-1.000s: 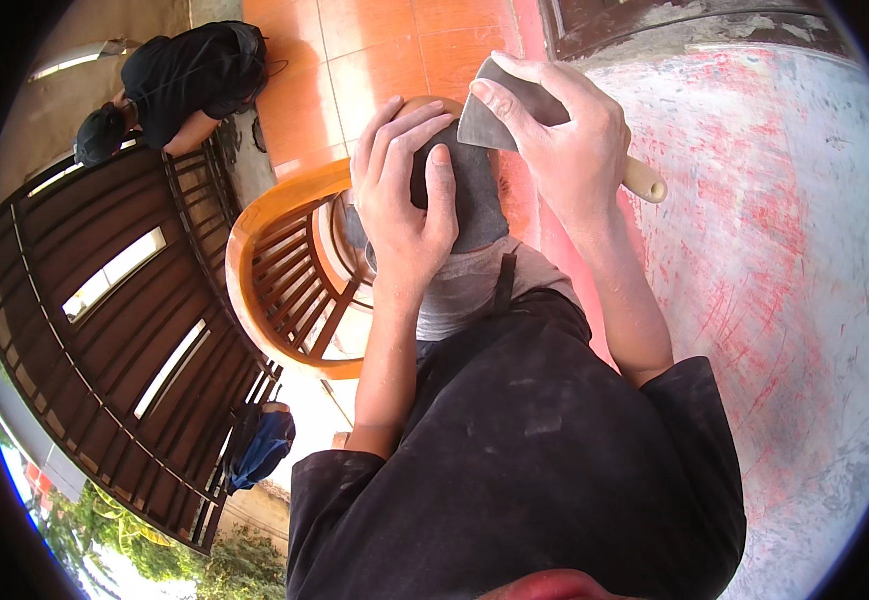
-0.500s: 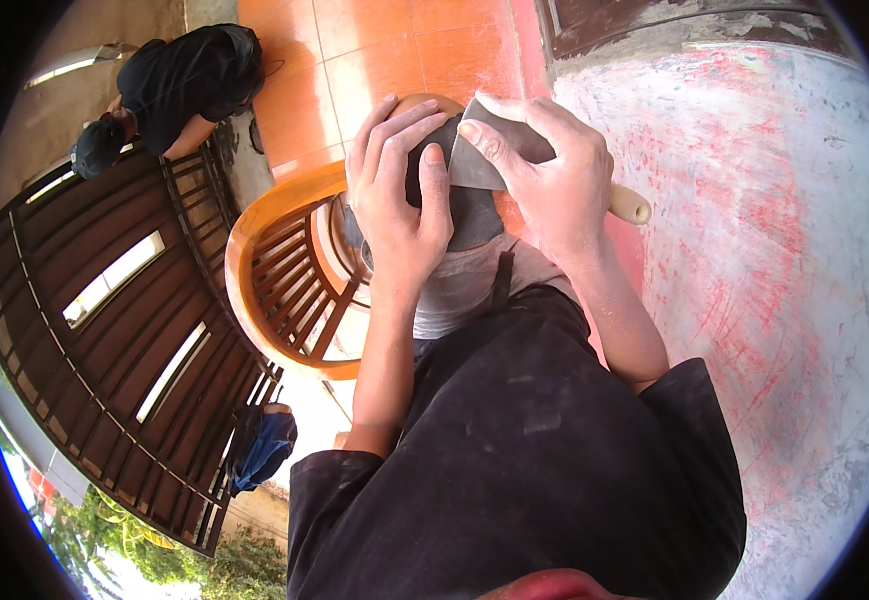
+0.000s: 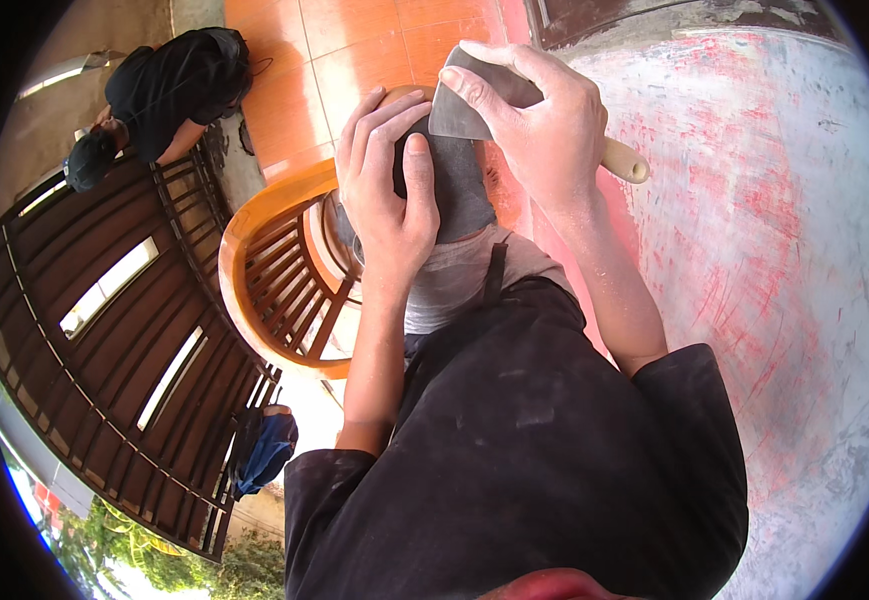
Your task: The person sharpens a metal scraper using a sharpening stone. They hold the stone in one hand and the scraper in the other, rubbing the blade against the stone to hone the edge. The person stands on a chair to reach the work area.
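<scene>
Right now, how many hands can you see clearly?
2: the bare left hand, over something dark grey; the bare right hand, gripping a grey metal scraper. The black-clad person's may be hidden.

That scraper blade [image 3: 457, 118] looks like smooth, dull metal; the chair [image 3: 234, 285], glossy wood. The floor tiles [image 3: 374, 55] shine; the wall [image 3: 754, 250] looks chalky and rough, the shirt [image 3: 514, 460] matt cloth.

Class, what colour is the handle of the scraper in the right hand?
The scraper handle is pale beige; the head view shows it best.
</scene>
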Motion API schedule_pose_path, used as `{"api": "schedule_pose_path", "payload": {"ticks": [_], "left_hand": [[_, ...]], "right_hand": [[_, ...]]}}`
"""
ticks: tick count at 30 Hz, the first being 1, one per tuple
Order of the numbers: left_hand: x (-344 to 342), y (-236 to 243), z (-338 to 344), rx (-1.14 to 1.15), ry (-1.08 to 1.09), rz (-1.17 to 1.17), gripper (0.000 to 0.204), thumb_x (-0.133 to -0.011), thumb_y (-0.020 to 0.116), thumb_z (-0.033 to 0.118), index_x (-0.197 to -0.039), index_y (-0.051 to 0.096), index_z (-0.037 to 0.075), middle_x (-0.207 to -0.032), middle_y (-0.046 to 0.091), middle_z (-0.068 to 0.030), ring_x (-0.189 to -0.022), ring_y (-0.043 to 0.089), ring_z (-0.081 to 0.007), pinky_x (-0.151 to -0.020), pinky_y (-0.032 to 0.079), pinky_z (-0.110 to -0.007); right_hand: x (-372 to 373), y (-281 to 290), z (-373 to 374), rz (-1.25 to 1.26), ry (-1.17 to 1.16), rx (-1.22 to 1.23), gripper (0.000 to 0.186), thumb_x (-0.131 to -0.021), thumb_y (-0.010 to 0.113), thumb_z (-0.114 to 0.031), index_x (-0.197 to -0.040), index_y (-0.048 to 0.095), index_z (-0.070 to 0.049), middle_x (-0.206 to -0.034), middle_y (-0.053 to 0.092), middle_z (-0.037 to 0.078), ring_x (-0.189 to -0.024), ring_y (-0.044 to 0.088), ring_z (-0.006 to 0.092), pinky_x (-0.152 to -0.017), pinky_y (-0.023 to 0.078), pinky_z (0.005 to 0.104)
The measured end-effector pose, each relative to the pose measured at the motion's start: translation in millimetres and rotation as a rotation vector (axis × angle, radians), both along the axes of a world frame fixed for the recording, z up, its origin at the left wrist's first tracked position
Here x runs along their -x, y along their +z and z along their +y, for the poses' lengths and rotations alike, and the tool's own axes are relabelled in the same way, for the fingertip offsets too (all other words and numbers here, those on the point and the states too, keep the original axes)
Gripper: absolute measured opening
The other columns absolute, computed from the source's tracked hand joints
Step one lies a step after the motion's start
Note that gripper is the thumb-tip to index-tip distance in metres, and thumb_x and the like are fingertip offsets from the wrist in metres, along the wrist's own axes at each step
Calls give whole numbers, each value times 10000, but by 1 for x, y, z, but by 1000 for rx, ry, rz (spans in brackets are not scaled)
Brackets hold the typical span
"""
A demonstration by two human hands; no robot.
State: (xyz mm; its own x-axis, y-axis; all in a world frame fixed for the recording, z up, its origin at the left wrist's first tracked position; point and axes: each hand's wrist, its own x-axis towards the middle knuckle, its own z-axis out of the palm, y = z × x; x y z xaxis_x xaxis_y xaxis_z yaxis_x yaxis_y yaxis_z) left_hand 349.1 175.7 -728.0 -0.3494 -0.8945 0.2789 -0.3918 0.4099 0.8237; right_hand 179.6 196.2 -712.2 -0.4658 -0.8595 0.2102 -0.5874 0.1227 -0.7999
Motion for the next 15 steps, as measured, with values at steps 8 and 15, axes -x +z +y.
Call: {"api": "schedule_pose_path", "payload": {"ticks": [8,15], "left_hand": [[-1,3,-1,-5,12,-7,231,-1028,592,90,-1189,746,27,-1276,749,-146,-1374,586,-412,-1192,403,-510],[0,5,1,34,11,-40,234,-1019,592,78,-1191,744,32,-1273,752,-133,-1372,588,-412,-1188,402,-514]], "right_hand": [[-8,6,12,6,-36,-6,300,-918,859,-376,-1052,831,-109,-941,810,60,-837,784,269,-708,595,372],[-8,6,19,70,-97,23,283,-947,837,-367,-1049,829,-103,-957,816,63,-844,782,278,-714,594,387]]}}
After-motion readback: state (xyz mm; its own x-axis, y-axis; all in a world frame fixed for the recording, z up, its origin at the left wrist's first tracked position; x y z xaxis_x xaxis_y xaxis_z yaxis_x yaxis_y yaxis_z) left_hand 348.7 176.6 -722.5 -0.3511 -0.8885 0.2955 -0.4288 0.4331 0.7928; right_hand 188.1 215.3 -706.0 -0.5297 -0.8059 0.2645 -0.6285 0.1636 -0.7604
